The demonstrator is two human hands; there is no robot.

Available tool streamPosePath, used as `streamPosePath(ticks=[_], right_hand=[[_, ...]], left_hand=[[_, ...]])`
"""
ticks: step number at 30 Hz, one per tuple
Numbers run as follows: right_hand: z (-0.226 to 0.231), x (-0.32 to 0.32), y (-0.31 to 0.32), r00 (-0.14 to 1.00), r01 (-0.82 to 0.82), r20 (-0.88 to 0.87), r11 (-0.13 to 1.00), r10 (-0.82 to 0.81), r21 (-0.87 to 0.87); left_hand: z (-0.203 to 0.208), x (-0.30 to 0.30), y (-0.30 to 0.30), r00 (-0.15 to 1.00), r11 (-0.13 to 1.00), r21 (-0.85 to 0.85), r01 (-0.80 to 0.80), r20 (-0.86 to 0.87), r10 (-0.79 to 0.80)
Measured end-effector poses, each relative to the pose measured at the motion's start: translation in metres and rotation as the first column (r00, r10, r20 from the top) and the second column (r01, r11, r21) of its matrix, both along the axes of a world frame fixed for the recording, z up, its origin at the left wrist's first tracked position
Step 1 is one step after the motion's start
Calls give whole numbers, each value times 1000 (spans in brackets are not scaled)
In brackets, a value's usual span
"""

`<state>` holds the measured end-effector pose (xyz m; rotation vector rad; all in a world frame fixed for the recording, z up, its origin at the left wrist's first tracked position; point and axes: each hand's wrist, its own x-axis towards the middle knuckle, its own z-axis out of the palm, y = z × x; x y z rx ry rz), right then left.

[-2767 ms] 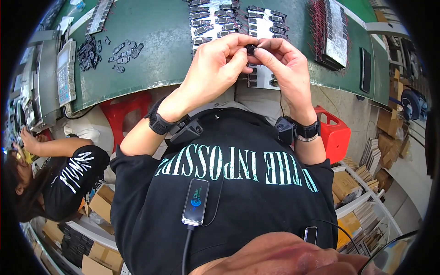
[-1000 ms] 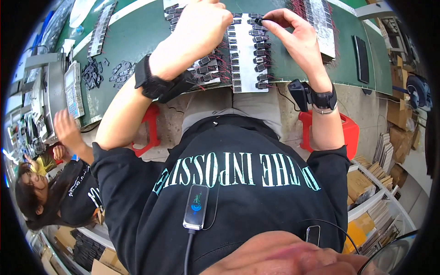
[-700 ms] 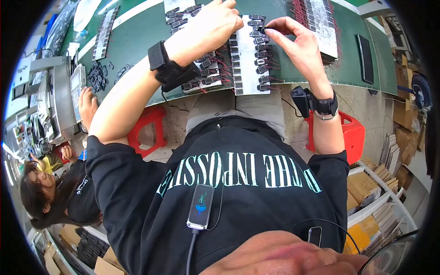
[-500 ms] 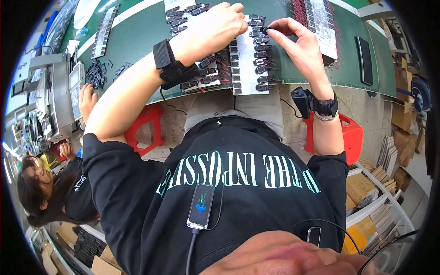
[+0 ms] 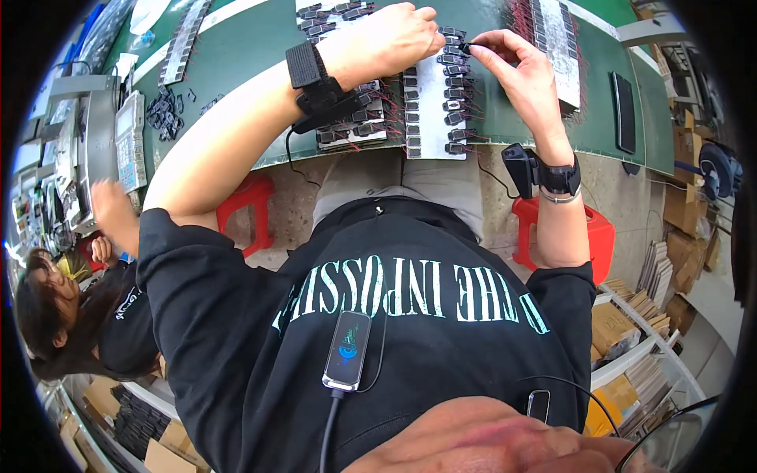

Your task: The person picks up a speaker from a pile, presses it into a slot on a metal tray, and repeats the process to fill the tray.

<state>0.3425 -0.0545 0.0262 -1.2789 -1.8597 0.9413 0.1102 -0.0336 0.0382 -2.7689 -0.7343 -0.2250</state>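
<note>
In front of me a white strip board (image 5: 431,118) carries rows of small black rectangular parts (image 5: 453,105), those along its right edge with thin red wires. My right hand (image 5: 524,75) is closed at the board's upper right edge, thumb and forefinger pinching a small black part (image 5: 466,49). My left hand (image 5: 406,38) reaches across the board's far end from the left, back upward and fingers curled toward that same edge. Whatever its fingertips hold is hidden. Both my wrists wear black straps with small devices.
Similar loaded boards lie left (image 5: 351,135) and right (image 5: 556,47) on the green table (image 5: 260,94). Loose black parts (image 5: 164,113) are heaped left. A black phone (image 5: 624,113) lies right. Red stools (image 5: 251,213) stand below the table's edge. A co-worker's hand (image 5: 114,213) is at far left.
Both my hands stay close together over the board's right edge, the right still pinching a black part. The view has shifted slightly. The co-worker's hand has moved down and left, away from the table.
</note>
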Motion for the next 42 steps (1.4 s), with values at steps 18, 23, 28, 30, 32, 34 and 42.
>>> streamPosePath(ticks=[18,23,28,30,32,34,42], right_hand=[[-30,-60,25,926,-195,363,954,103,227],[-30,-65,24,915,-229,390,931,106,284],[-16,-68,22,937,-217,335,916,99,337],[-5,-74,28,946,-202,310,914,90,351],[10,-87,41,895,-389,401,784,196,484],[12,-92,49,859,-477,453,693,238,541],[12,-96,69,728,-666,571,587,379,460]], left_hand=[[66,-79,-116,543,902,-408,-142,730,415],[51,-92,-134,433,822,-555,-130,714,551],[33,-101,-147,321,772,-628,-101,714,622],[28,-103,-150,289,754,-652,-82,708,644],[24,-104,-154,234,716,-697,-43,690,685],[23,-106,-157,239,719,-694,-29,694,679],[13,-117,-170,120,669,-743,2,665,738]])
